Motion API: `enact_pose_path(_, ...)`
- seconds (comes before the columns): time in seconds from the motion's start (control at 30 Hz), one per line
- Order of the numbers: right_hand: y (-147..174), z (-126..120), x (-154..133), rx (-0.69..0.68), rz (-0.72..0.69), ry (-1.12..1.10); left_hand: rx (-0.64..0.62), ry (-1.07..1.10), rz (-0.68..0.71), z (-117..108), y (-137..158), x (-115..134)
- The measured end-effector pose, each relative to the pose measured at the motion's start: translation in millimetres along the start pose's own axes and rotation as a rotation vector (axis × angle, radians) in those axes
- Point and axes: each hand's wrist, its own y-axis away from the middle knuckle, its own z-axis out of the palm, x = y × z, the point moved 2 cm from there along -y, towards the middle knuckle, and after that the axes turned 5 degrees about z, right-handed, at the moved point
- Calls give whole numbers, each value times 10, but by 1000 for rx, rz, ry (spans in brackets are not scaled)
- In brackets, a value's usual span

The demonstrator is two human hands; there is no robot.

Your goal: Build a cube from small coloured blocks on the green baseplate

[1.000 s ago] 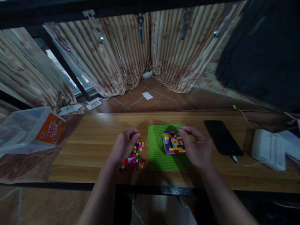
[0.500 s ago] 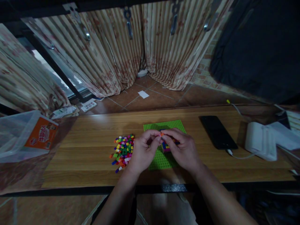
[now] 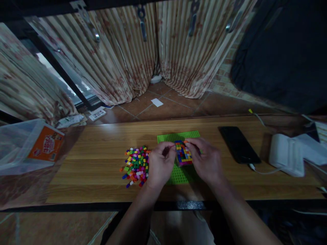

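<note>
A green studded baseplate [image 3: 178, 177] lies on the wooden table, carrying a block of many-coloured small building bricks [image 3: 183, 153] with a blue edge. My right hand [image 3: 208, 160] pinches a small orange brick [image 3: 186, 141] at the block's far right corner. At the block's left side is my left hand [image 3: 161, 163], thumb and forefinger pressed together; whatever is between them is too small to make out. Left of that hand spreads a pile of loose coloured bricks [image 3: 136, 165], its right edge partly hidden by the hand.
A black phone [image 3: 238, 144] with a white cable lies on the right, beside a white device [image 3: 286, 154]. A clear plastic box [image 3: 20, 146] with an orange label stands at the far left. The table's dark front edge [image 3: 102, 207] runs before me.
My hands have moved apart from where their fingertips met above the block. The orange brick has gone right with my right hand, and more of the block's top shows.
</note>
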Motion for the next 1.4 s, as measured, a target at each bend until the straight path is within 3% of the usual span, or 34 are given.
enact_pose_path(0.2,-21,-28,119,-105,17,115,-36,-127,-71,-117,-73,-7)
enact_pose_path(0.5,8,-45,141,-239,-15,190,-141,-177,-57,-52,-25,-8)
enact_pose_path(1.03,13,39,150,-140,187,5,-173,-231,-12,-22,-7,31)
enact_pose_path(1.4,9,47,165,-61,239,-49,-174,-264,11,-42,-5,57)
